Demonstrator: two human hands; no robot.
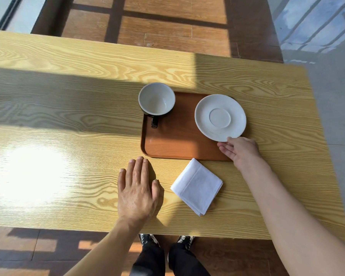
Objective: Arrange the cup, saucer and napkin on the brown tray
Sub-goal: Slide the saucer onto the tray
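We have the rounded rectangular brown tray (179,144) lying on the pale wood-grain table (68,96), and two of the three pieces sit over it. The black cup with a grey-white inside (156,99) stands upright at the tray's 10 o'clock corner, its rim reaching past the far left edge and its dark handle pointing toward 6 o'clock. The round white saucer (220,117) occupies the 2 o'clock side of the tray, its right rim at or just past the tray's right edge.

Our right hand (240,149) pinches the saucer's near rim at its 6 o'clock point, thumb on top and fingers tucked beneath, so we judge the step in hand to be placing or settling the saucer; whether it rests fully flat or is slightly lifted, we cannot tell. Our left hand (137,188) lies flat and spread on the table, holding nothing, just beyond the tray's 7 o'clock corner.

The folded white cloth napkin (197,186) is not yet on the tray: it lies on the table just beside the near edge, at about 6 o'clock from the tray, turned like a diamond.

Next, we judge, the right hand must let go of the saucer, and the napkin wants lifting onto the bare near-left part of the tray. The cup may also belong on the saucer's centre ring.
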